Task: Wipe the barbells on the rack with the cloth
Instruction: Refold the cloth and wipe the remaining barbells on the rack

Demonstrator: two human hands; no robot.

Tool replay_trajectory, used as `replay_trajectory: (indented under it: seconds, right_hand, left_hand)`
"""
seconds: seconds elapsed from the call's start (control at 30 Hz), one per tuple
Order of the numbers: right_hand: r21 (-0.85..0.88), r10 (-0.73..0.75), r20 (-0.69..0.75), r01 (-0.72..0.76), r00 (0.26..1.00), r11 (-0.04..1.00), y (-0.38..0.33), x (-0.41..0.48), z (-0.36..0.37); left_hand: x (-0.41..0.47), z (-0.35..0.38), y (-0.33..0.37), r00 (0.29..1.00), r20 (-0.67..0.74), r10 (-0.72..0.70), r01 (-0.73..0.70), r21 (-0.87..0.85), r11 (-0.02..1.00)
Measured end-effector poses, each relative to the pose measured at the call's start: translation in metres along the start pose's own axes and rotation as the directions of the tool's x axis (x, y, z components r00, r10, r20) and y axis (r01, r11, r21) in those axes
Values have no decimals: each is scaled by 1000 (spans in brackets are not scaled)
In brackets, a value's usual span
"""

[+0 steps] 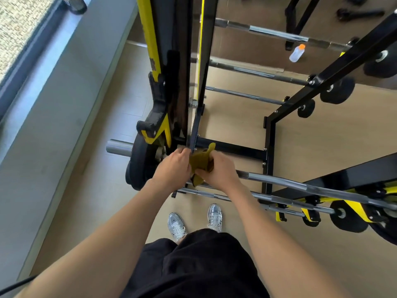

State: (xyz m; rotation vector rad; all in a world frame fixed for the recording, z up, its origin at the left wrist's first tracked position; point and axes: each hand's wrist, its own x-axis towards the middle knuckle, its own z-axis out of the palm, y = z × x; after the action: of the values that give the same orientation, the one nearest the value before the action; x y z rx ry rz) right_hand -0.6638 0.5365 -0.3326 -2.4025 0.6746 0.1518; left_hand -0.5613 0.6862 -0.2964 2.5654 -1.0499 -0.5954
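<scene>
Between left hand (171, 166) and right hand (220, 172), fingers (183, 153) grip cloth (200, 161).

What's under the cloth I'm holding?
A chrome barbell emerges rightward from beneath the cloth and the right hand. The left hand also grips the cloth. Whether the cloth touches the bar is hidden by both hands.
</scene>
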Motion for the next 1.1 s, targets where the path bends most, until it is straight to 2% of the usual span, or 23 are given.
replay_trajectory:
  seconds: [0.07,0.13,0.2,0.27,0.33,0.43,0.5,0.6,0.67,0.73,0.8,0.87,0.9,0.93,1.0,1.07,1.1]
  right_hand:
    - [155,7,82,-20,997,988,3,-5,-8]
    - [226,-21,129,-9,991,974,7,-10,-14]
    - [240,-39,69,22,997,970,11,-14,-18]
    - [277,-20,-10,22,1000,961,17,-15,-20]
    - [370,-10,-12,14,1000,929,26,-17,-24]
    - [495,-18,63,-16,998,869,39,-20,-35]
    - [483,-18,100,-33,995,875,46,-20,-41]
    - [467,15,150,-85,989,880,56,-18,-45]
    - [480,52,84,-86,995,873,62,-16,-48]
    - [422,125,-104,-69,987,904,68,-13,-50]
    - [243,187,-242,-127,952,962,69,-9,-44]
    - [-85,101,-378,-143,920,986,65,-4,-30]
    - [-179,-11,-406,-68,914,981,61,-2,-21]
    - [-212,-139,-376,61,916,975,56,-1,-10]
    - [-153,-334,-181,309,925,939,45,-2,12]
    - [-166,-356,1,351,935,922,33,-7,35]
    - [-220,-328,-5,319,945,922,29,-6,43]
  left_hand:
    - [10,8,3,994,95,-59,54,55,997]
    - [14,14,6,988,121,-95,80,121,989]
    - [17,18,11,991,78,-108,97,133,986]
    - [18,19,19,995,38,-93,91,50,995]
    - [18,17,33,995,39,-89,93,-117,989]
    - [23,8,55,969,195,-150,211,-345,915]
    - [29,8,62,948,292,-128,229,-341,912]
    - [36,13,62,970,199,-140,185,-228,956]
    - [39,16,56,974,80,-212,222,-136,966]
    - [36,17,51,957,20,-288,289,-27,957]
    - [30,19,48,940,40,-339,337,57,940]
    - [20,21,44,932,46,-358,350,136,927]
    - [16,22,42,930,18,-366,359,162,919]
    - [11,22,40,930,-18,-368,366,173,914]
    - [5,20,33,941,-90,-326,337,173,925]
    - [2,18,23,968,-80,-239,249,175,953]
    - [2,17,19,978,-59,-200,207,166,964]
